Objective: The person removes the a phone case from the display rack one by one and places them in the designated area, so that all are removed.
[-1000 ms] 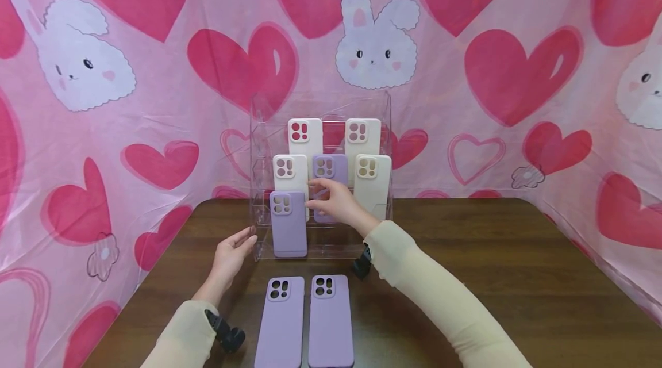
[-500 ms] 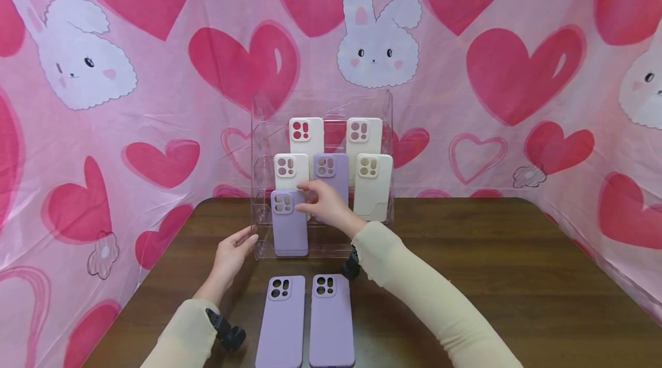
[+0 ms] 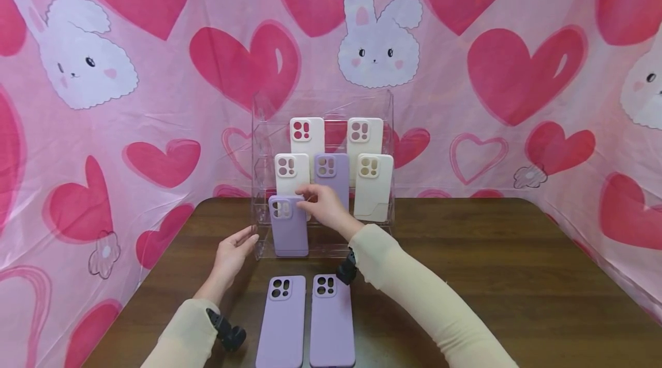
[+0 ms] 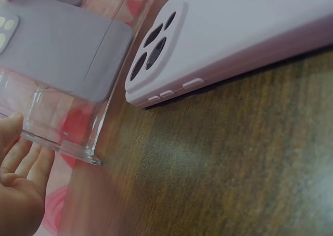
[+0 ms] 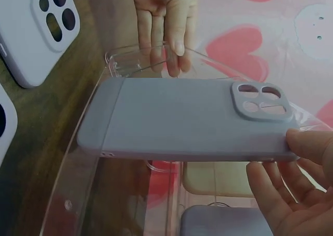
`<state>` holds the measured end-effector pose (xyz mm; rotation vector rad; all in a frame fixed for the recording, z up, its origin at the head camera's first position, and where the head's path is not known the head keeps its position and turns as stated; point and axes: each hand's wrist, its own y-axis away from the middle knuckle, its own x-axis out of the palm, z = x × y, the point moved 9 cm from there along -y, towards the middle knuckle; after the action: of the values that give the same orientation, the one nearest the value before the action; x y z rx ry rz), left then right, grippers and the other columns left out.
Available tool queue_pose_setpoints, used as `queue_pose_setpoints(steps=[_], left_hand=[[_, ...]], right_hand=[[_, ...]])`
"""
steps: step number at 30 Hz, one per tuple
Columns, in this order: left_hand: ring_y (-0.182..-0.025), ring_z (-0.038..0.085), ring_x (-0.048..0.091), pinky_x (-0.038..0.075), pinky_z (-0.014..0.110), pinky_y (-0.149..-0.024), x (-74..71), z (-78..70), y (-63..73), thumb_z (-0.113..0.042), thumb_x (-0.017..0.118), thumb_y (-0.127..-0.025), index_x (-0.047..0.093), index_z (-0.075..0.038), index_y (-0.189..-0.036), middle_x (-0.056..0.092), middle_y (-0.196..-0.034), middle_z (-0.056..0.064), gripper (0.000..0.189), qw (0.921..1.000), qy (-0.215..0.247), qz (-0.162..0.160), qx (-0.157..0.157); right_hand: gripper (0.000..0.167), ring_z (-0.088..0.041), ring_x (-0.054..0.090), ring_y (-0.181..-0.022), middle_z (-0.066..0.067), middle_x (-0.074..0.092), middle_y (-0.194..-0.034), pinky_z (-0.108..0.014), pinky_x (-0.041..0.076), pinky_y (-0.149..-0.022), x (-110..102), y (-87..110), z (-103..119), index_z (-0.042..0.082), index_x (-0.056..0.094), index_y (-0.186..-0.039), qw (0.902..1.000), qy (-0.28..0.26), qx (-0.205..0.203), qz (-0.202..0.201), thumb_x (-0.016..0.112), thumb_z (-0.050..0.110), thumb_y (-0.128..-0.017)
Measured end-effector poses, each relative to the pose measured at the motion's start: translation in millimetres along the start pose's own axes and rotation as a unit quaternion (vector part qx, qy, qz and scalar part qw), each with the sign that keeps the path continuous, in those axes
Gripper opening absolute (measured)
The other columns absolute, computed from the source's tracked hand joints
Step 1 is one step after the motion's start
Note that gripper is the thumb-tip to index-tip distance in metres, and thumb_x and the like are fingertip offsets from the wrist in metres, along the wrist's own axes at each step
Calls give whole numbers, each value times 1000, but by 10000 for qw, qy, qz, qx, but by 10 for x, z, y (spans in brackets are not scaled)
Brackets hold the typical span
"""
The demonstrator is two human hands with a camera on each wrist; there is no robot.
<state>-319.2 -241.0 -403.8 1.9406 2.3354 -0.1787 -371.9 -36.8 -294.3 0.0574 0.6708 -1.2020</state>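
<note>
A clear acrylic display stand [image 4: 57, 119] with stepped tiers stands on the table. At its front left, a purple phone case [image 3: 289, 236] rests in the lowest tier, its top leaning out toward me. My right hand [image 3: 328, 206] pinches that case by its upper right corner, thumb on the back face and fingers at the edge, as the right wrist view shows. My left hand [image 3: 231, 257] holds the stand's left side panel between thumb and fingers. Behind the pinched case stand a white case [image 3: 284, 184] and another purple case [image 3: 336, 181], partly hidden by my right hand.
Two purple cases, a left one [image 3: 281, 328] and a right one [image 3: 332, 328], lie flat on the wooden table [image 3: 465, 276] before the stand. More white cases [image 3: 373, 190] stand in the tiers. A pink heart-and-rabbit cloth [image 3: 439, 92] hangs behind.
My right hand has moved left from the middle of the stand to the front purple case and taken its corner. The case's top has tipped forward. My left hand stays put.
</note>
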Motion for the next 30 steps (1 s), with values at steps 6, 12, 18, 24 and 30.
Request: queue_pose_setpoints(steps=[6,12,18,24,30], left_hand=[[-120,30,44,42,31,-93,3,-4,-5,-7,52,-94,41,9,-133,43,-133,20,44,10000,54,-17,12],[-119,31,45,42,32,-93,-1,1,-1,-10,54,-93,42,9,-132,43,-133,20,45,10000,-70,-23,14],[-120,31,44,41,33,-94,-1,12,-2,-9,54,-94,41,9,-133,43,-134,20,45,10000,-34,-10,1],[-120,31,44,39,36,-96,1,26,4,-10,54,-93,40,8,-133,42,-134,20,46,10000,-29,16,-37],[-120,31,45,40,34,-95,1,22,0,-9,54,-93,41,9,-133,43,-134,20,46,10000,-6,23,4]], right_hand=[[20,-15,56,-70,-5,62,-84,-34,56,-59,9,13,-43,4,66,-102,9996,-278,70,21,69,6,-82],[17,-15,57,-65,-6,62,-82,-46,55,-63,5,38,-47,2,66,-99,9986,-519,46,94,68,4,-82],[18,-14,56,-64,-5,62,-81,-37,56,-59,-9,63,-33,2,66,-99,9989,-445,-92,89,69,4,-82],[20,-15,58,-68,-4,63,-84,-32,56,-60,-35,109,-31,3,66,-102,9986,-506,20,157,68,5,-82],[19,-15,60,-70,-4,64,-86,-33,56,-60,-118,166,22,5,67,-102,9987,-494,12,110,69,9,-83]])
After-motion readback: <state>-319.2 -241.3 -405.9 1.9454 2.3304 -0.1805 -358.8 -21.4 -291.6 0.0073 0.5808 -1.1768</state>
